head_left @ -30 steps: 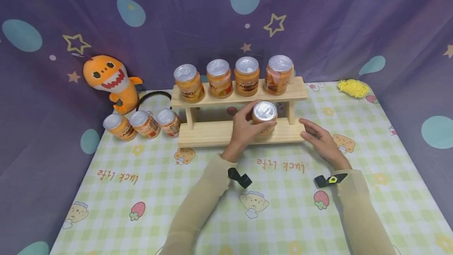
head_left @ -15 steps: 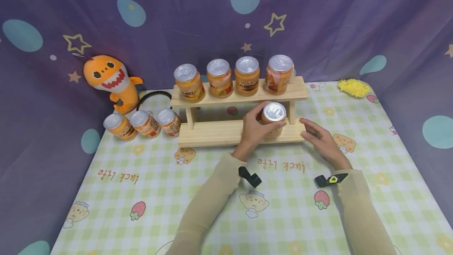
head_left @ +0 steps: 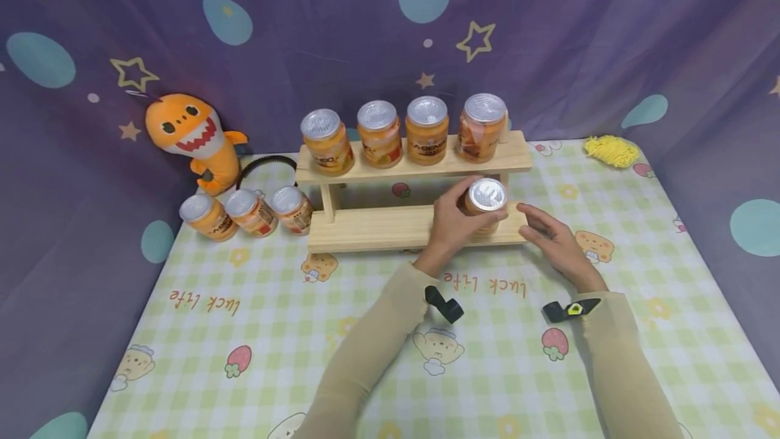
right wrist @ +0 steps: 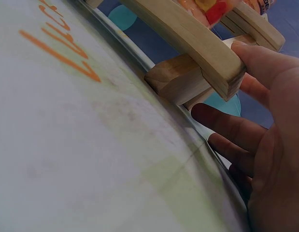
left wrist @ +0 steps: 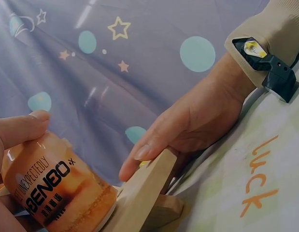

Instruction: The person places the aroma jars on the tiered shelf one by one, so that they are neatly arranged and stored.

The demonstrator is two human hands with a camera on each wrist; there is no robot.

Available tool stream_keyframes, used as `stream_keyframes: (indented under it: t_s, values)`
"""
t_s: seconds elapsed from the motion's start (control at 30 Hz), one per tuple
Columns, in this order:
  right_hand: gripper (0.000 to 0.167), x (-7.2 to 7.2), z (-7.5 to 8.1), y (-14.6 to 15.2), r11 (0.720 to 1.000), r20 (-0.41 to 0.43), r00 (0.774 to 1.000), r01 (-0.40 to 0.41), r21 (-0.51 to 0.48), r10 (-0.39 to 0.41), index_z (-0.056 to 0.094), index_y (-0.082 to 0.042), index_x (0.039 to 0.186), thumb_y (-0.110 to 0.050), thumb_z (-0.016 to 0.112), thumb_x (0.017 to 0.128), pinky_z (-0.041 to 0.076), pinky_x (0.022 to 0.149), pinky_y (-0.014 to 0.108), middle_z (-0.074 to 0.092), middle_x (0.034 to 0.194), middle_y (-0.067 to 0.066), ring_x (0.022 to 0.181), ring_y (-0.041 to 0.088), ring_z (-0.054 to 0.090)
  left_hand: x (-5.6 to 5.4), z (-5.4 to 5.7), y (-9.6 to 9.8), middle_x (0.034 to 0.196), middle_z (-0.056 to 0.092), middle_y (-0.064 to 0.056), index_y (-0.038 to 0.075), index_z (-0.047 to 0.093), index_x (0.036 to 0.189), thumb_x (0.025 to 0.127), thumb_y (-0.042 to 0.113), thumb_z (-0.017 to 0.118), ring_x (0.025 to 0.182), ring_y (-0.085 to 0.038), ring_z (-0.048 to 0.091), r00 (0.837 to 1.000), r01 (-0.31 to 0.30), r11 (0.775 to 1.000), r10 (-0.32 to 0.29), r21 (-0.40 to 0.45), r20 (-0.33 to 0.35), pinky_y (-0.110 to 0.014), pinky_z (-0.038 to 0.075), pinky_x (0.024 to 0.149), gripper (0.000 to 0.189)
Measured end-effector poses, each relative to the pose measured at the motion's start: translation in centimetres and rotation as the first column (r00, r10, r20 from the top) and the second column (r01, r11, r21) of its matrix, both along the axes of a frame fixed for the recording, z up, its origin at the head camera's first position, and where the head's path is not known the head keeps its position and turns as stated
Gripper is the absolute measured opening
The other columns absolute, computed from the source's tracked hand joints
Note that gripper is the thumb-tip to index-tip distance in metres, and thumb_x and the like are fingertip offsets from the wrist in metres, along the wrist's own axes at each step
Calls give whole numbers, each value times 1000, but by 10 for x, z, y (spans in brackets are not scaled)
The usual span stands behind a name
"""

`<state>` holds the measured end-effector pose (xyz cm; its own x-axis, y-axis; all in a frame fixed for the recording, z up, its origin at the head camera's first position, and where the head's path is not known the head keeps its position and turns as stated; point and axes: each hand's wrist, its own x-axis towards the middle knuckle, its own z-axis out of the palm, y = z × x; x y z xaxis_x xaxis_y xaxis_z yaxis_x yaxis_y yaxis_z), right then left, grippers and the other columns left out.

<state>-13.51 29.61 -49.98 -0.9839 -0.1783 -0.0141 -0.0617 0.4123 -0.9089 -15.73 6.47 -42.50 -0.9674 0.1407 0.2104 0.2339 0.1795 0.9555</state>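
My left hand (head_left: 453, 221) grips an orange-labelled jar (head_left: 486, 200) with a silver lid, fingers round its far side and thumb across its front. The jar stands upright at the right part of the lower board of a two-tier wooden shelf (head_left: 372, 227). In the left wrist view, dark lettering shows on the jar (left wrist: 67, 186), low over the board. My right hand (head_left: 557, 244) is at the right end of that board, its thumb touching the wood in the right wrist view and its other fingers (right wrist: 231, 125) relaxed and extended. Several similar jars (head_left: 426, 137) line the upper board.
Three more jars (head_left: 250, 214) stand left of the shelf. Behind them are an orange shark plush (head_left: 195, 137) and a black coiled band (head_left: 265, 160). Yellow yarn (head_left: 611, 151) lies at the back right. A checked cloth (head_left: 274, 358) covers the table, with a purple curtain (head_left: 341, 32) behind.
My left hand has moved the jar rightward along the lower board, closer to my right hand. The right hand has stayed at the shelf's end.
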Motion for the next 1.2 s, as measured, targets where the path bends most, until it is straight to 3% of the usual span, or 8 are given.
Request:
stream_keyframes:
  t_s: [0.17,0.23,0.4,0.63,0.83,0.93,1.07,1.2]
  values:
    - [54,-1,1,0,1000,19,1000,1,5,-1,42,-14,153,-29,56,103,37,117,46,41,159,13,143,26,45,-1,-3,5,127,70,-7,12,65,131,69,17,92,114,-16,65,1000,-4,1000,4,1,10,-23,49,97,68]
    - [54,-1,0,1,1000,14,1000,-2,0,2,42,-13,153,-28,56,103,37,118,42,41,159,12,143,20,45,-1,-3,7,127,70,-6,14,65,131,69,18,93,114,-15,65,1000,-8,1000,8,-3,20,-22,48,97,68]
    - [53,0,0,1,1000,-2,1000,1,16,-1,43,-16,152,-29,57,103,35,100,6,44,158,7,123,-16,42,-1,-1,8,128,70,-6,16,64,132,69,20,93,114,-15,65,999,-10,1000,11,-26,31,-23,49,97,70]
    - [53,0,2,0,999,14,1000,3,33,-3,43,-16,152,-31,56,103,35,99,6,43,159,8,139,14,46,-1,-1,5,131,67,-5,17,59,136,70,23,92,116,-16,64,1000,27,998,-27,-56,-2,-24,49,98,74]
    - [53,1,2,0,1000,3,1000,3,18,-3,43,-14,152,-29,56,103,35,98,4,43,158,11,123,-16,43,-1,2,1,134,64,-6,17,51,141,72,22,91,124,-17,62,996,71,996,-74,-61,-44,-26,48,107,80]
    - [53,1,2,-1,1000,1,1000,4,12,-4,43,-13,152,-29,56,103,34,97,2,43,158,12,121,-18,42,1,4,-4,134,64,-9,14,51,141,72,20,91,126,-19,61,995,63,995,-68,-73,-70,-30,48,108,80]
    - [55,0,2,-1,999,17,1000,8,33,-9,42,-15,153,-33,55,103,37,102,7,42,159,11,137,6,47,3,6,-13,136,63,-14,9,50,142,72,17,90,129,-24,59,994,46,996,-53,-77,-97,-36,47,110,81]
    - [57,0,3,-2,1000,29,1000,5,27,-6,40,-13,154,-33,55,103,38,117,38,40,160,13,145,36,41,6,8,-24,138,62,-15,7,48,143,72,17,90,132,-26,57,993,39,997,-46,-71,-109,-36,44,114,83]
